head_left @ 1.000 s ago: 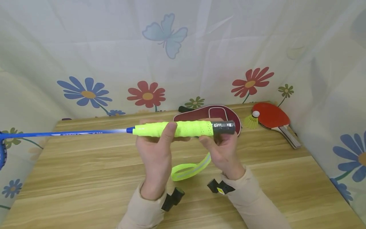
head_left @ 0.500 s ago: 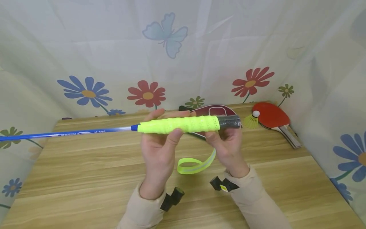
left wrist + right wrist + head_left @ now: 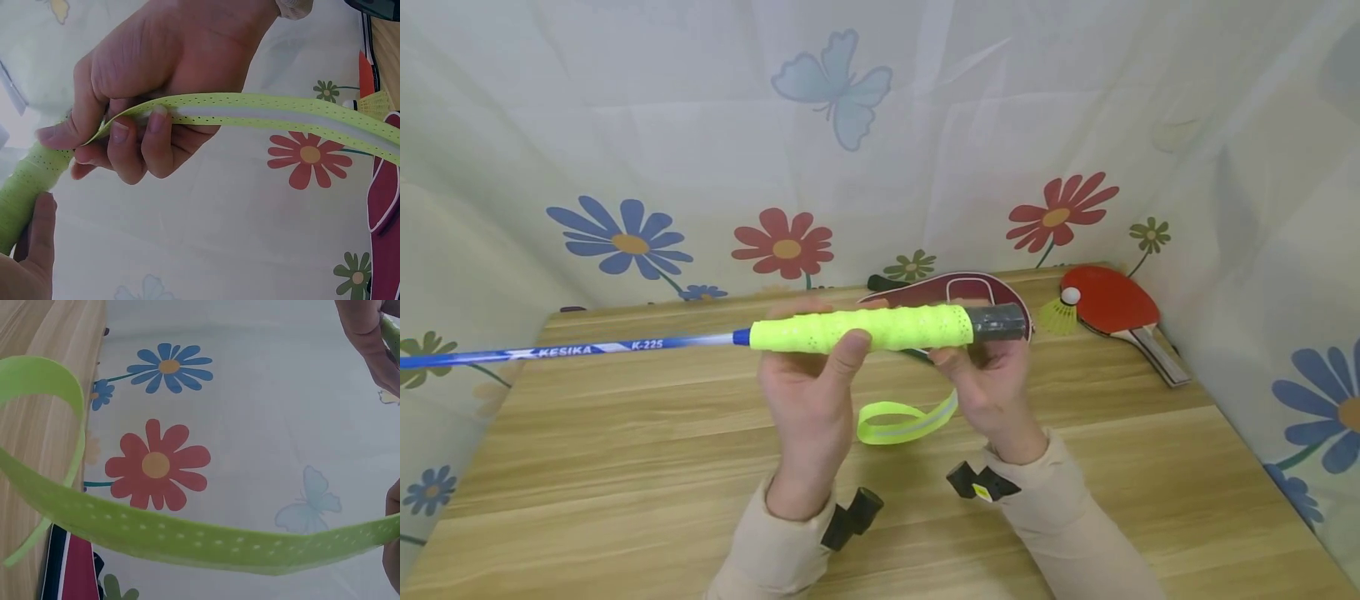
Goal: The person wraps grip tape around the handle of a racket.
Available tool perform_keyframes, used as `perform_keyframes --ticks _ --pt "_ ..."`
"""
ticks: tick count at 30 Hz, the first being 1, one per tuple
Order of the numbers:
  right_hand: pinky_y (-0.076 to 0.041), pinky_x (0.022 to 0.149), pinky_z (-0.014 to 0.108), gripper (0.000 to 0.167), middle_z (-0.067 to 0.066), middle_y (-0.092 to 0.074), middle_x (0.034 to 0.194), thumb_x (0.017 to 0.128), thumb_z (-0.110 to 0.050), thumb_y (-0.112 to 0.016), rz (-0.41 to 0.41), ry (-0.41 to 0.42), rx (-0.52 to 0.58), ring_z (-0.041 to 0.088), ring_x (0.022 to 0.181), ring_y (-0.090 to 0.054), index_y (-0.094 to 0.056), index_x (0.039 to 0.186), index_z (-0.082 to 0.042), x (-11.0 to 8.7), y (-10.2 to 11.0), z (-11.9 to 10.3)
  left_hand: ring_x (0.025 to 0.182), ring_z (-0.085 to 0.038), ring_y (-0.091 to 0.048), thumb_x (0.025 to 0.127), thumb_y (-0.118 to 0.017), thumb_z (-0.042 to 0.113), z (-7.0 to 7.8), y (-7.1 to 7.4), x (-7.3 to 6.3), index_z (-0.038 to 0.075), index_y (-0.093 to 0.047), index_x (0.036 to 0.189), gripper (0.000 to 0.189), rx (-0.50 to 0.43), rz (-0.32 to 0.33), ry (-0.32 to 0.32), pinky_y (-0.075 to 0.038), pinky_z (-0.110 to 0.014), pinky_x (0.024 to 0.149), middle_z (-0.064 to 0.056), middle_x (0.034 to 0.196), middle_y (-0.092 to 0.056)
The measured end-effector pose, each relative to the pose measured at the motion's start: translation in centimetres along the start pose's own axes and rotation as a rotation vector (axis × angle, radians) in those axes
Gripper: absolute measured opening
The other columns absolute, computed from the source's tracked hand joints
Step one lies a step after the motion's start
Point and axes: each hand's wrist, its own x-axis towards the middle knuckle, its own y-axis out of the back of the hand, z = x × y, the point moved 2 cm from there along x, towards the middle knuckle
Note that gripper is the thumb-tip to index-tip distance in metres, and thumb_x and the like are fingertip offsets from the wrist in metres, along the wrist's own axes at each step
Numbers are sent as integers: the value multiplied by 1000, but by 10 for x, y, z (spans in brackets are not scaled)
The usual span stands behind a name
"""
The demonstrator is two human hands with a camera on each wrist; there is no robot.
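In the head view, a badminton racket [image 3: 677,342] is held level above the table, its blue shaft running off to the left. Bright yellow-green overgrip tape [image 3: 917,327] winds round most of its handle, and the dark butt end [image 3: 1000,322] shows bare. My left hand [image 3: 808,408] grips the wrapped handle, thumb across the front. Near the butt, my right hand [image 3: 992,396] pinches the tape where it leaves the handle, as the left wrist view shows. The loose tape [image 3: 187,536] trails in a curl below the right hand.
At the back of the wooden table [image 3: 625,483] lies a dark red racket case [image 3: 917,292], partly hidden by the hands. To its right are a yellow shuttlecock [image 3: 1061,315] and a red table tennis bat [image 3: 1112,302]. A flowered white curtain [image 3: 925,150] stands behind.
The racket shifts right and up, then a little back left, and turns so the shaft's lettering faces me. Both hands keep hold, and the loose tape loop rises slightly.
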Motion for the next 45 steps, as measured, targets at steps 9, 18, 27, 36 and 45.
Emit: perform_keyframes --ticks 9,18,27,36,45 --pt "-54 76 24 39 0 -70 96 82 -32 -78 11 -19 51 11 84 -64 -65 109 -7 1 2 -1 78 -18 -66 78 -83 26 1 0 0 5 -57 97 39 111 40 0 -57 -27 69 -5 85 -63" --pt "-54 73 20 52 8 -66 116 80 -27 -80 24 4 119 9 86 -64 -60 121 -2 -3 -2 -3 60 -24 -65 86 -77 23 -2 1 0 1 -53 98 35 42 51 102 -57 -41 48 -8 75 -60" --pt "-44 49 21 38 2 -63 76 86 -29 -76 86 15 80 10 58 -52 -61 103 2 -1 0 -3 93 -29 -64 90 -72 18 0 -3 0 5 -52 113 33 67 -135 74 -57 -38 81 -11 102 -65" --pt "-29 37 22 32 2 -45 59 92 -24 -69 10 0 182 10 45 -37 -59 108 1 4 2 -1 112 -42 -59 93 -55 -9 -1 -7 2 6 -41 128 41 -21 -294 -25 -52 -45 95 -24 120 -60" --pt "-30 37 23 34 2 -46 59 93 -23 -68 -39 -2 151 10 46 -38 -59 113 3 5 1 -2 106 -35 -64 92 -62 -2 -1 -3 2 4 -45 123 36 14 -215 -22 -55 -42 91 -23 114 -64"
